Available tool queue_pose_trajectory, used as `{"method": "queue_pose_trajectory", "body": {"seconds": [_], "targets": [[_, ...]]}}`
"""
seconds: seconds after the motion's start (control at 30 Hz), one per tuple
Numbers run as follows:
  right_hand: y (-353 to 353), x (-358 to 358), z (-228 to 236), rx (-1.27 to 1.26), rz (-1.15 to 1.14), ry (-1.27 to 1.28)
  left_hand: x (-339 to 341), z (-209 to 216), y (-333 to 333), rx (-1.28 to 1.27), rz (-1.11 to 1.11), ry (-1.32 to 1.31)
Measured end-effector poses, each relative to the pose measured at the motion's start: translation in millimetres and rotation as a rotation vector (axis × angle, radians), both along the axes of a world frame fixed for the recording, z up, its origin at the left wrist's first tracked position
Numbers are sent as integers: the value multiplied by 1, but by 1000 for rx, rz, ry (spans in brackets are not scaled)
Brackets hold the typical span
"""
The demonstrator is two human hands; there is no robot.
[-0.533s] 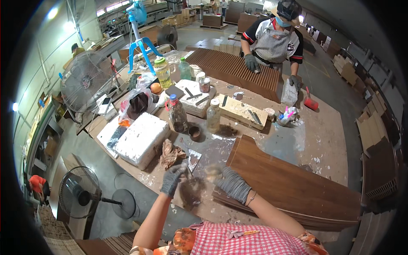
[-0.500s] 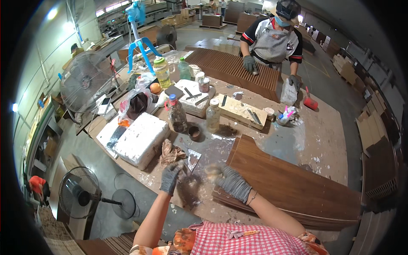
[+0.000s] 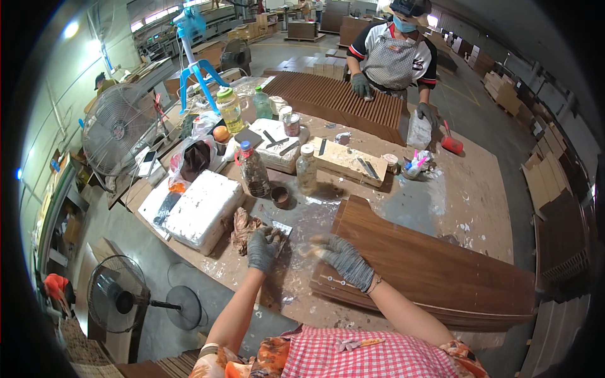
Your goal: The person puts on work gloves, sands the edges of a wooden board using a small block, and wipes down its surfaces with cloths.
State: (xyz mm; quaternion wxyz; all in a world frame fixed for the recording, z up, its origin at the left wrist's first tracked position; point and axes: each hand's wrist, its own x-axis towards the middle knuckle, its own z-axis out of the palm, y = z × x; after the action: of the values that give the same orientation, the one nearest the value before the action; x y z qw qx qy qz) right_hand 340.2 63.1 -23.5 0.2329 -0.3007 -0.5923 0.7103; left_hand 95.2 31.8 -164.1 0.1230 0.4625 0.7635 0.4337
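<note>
My left hand [image 3: 263, 248], in a grey knit glove, reaches over a small flat plate [image 3: 283, 229] with pale smears. Its fingers look apart and cover part of that plate; whether they touch it I cannot tell. Close by lies a crumpled brown cloth or paper [image 3: 242, 228]. Also gloved, my right hand [image 3: 345, 259] hovers at the left end of a stack of dark brown curved wooden panels [image 3: 422, 264]. The right fingers stretch leftward, slightly blurred, with nothing plainly held in them.
A white foam-like block [image 3: 205, 205], a dark bottle with a blue cap [image 3: 253, 170], a clear bottle [image 3: 307, 169] and a small brown cup [image 3: 281, 197] stand beyond my hands. Across the stained table [image 3: 472, 214], a co-worker [image 3: 394, 60] handles slatted brown pieces [image 3: 334, 104].
My left hand has moved forward onto the small plate, while my right hand has shifted slightly, its fingers stretched out. The whole view has shifted a little.
</note>
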Motion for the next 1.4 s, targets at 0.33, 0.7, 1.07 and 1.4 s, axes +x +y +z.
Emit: {"method": "queue_pose_trajectory", "body": {"seconds": [0.33,0.7,1.07,1.4], "targets": [[5,5,-5,-29,21,27,2,-10,14,48,-57,-58],[5,2,-10,-87,39,64,-35,16,-24,-320,289,543],[-19,4,40,950,-198,-294,31,129,-42,441,-273,-167],[-26,78,8,1001,-169,-955,164,112,-12,136,-700,-573]]}}
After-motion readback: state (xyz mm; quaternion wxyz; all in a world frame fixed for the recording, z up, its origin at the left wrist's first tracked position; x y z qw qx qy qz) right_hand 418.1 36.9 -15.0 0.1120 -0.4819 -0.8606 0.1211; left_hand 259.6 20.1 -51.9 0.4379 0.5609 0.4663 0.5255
